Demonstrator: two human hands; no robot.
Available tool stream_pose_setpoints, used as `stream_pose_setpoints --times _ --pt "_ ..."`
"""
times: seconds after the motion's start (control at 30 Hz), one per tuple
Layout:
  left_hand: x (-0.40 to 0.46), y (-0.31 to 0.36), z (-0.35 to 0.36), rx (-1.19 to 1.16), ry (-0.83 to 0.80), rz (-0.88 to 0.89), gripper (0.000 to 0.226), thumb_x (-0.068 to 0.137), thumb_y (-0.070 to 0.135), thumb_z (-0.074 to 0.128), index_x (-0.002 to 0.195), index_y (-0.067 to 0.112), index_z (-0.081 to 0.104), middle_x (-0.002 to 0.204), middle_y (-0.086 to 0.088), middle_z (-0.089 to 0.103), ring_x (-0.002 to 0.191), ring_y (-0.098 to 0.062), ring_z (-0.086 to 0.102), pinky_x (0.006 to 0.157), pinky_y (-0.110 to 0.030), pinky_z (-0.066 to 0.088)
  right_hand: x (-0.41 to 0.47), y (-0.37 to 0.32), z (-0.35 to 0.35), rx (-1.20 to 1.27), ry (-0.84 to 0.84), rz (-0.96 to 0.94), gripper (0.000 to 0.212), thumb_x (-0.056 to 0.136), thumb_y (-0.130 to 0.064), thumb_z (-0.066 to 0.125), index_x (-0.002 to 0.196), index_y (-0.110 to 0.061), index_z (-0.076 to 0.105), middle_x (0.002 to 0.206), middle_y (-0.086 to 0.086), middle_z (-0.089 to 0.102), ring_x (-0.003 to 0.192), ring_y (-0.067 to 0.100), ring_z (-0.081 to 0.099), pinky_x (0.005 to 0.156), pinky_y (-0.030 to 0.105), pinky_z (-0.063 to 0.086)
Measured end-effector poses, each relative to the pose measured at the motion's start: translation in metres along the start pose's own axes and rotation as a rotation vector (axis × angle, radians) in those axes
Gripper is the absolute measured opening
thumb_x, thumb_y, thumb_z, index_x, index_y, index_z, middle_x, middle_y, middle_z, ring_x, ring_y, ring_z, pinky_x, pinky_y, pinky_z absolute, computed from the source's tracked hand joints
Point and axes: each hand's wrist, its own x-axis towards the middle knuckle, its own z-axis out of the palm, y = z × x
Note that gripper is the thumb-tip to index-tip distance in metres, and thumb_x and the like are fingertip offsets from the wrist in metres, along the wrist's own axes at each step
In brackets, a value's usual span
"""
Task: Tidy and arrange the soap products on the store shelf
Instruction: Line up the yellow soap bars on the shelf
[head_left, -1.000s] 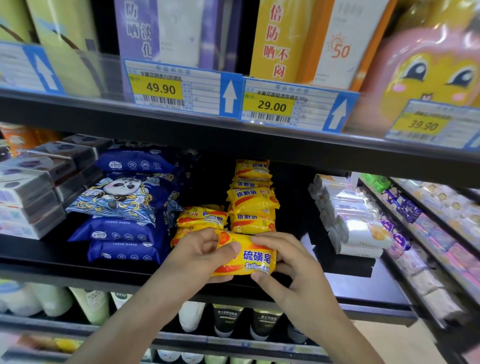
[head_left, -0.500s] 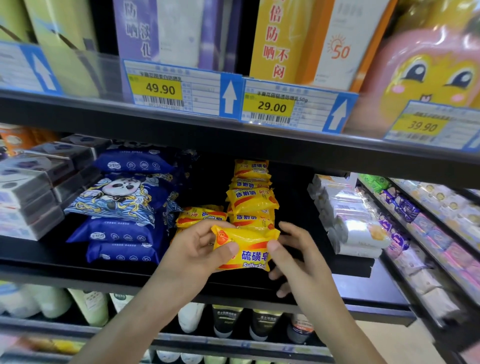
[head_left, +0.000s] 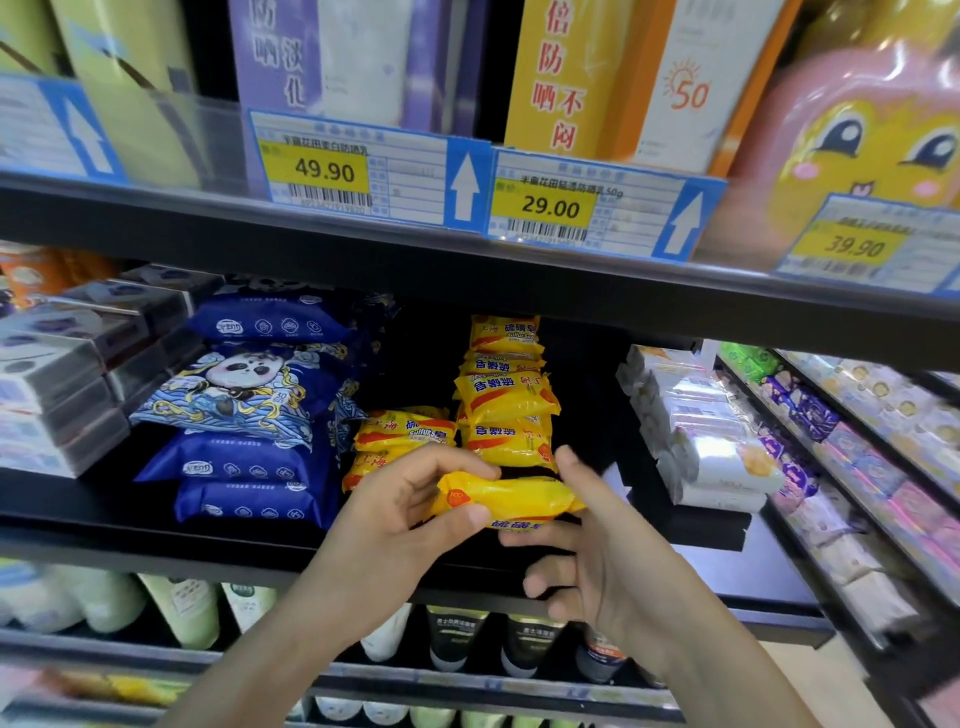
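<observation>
Yellow soap bar (head_left: 506, 500) lies long axis left-right, edge up; left hand (head_left: 410, 512) fingers pinch it, right hand (head_left: 592, 540) fingers cradle its right end.

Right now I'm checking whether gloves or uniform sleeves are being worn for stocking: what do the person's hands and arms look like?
Both are bare. The left hand and right hand have no gloves, and no rings show. The forearms have no sleeves as far as the picture reaches, and there is no watch, bracelet or band at either wrist. The fingernails look short and unpainted.
</observation>
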Motion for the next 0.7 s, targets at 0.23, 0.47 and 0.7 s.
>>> stream_pose_setpoints --times 0.23,0.47,0.7 --pt "-0.005 -0.007 -0.003 0.093 -0.016 0.019 0.039 0.090 -0.001 0.076 0.106 0.034 0.075 0.131 0.012 0.071 0.129 -0.006 0.061 0.103 -0.015 0.046 0.002 0.004 0.000 0.084 0.025 -0.061 0.037 0.074 -0.026 0.081 0.110 -0.017 0.080 0.104 0.018 0.075 0.068 0.025 0.073 0.055 0.030 0.061" --pt "-0.011 -0.013 -0.003 0.070 -0.009 0.013 0.082 0.079 -0.018 0.056 0.130 0.047 0.064 0.145 0.021 0.058 0.142 0.003 0.045 0.108 -0.010 0.041 0.006 0.008 -0.005 0.096 0.066 -0.130 0.040 0.063 -0.010 0.082 0.102 -0.017 0.081 0.096 0.019 0.075 0.067 0.029 0.073 0.056 0.030 0.062" --pt "0.002 -0.013 -0.008 -0.262 0.248 -0.344 0.035 0.090 0.002 0.062 0.110 0.026 0.075 0.114 0.002 0.079 0.104 -0.016 0.076 0.069 -0.032 0.063 0.005 0.017 -0.010 -0.009 0.070 -0.249 0.036 0.090 0.007 0.068 0.107 -0.023 0.077 0.108 0.013 0.076 0.080 0.032 0.074 0.065 0.032 0.063"
